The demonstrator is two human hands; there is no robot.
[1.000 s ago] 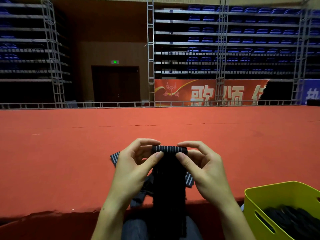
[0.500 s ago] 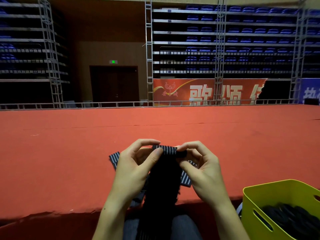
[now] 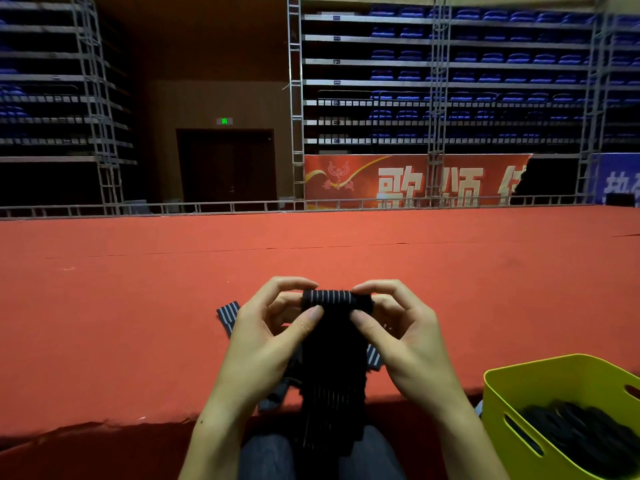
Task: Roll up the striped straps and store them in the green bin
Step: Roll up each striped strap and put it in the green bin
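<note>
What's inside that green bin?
The yellow-green plastic bin holds a dark pile of what look like rolled-up straps. It is too dark to count them, and the pile covers the bin's bottom.

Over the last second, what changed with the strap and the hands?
The roll at the top of the striped strap has grown thicker as both thumbs turned it; the left hand and right hand keep pinching its ends. The green bin and spare straps on the red carpet stayed put.
</note>
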